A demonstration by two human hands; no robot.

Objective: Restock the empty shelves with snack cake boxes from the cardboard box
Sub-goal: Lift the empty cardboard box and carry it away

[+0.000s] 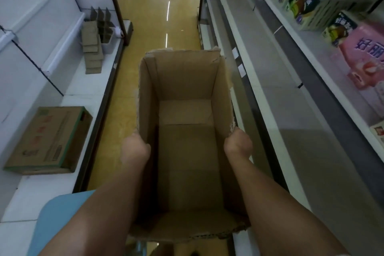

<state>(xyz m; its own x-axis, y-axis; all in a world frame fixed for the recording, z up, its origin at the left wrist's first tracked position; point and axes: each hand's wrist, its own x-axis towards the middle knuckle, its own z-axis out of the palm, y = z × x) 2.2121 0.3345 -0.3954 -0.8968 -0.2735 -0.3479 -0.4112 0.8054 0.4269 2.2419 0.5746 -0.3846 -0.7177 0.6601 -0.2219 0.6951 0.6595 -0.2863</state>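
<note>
From the head camera, an open cardboard box [185, 135] is carried out in front over the glossy yellow aisle floor [162, 16], its inside showing only bare cardboard. The left hand [135, 149] grips the box's left wall, fingers curled over the rim; the right hand [239, 145] grips the right wall the same way. Right of the box, white shelves [276, 81] run along the aisle, with dark snack cake boxes [303, 6] and a pink snack cake box [365, 56] on an upper shelf. Left of the box, a closed printed carton [49, 141] lies on a low white shelf [83, 93], with a stack of cardboard pieces [92, 48] farther along it.
</note>
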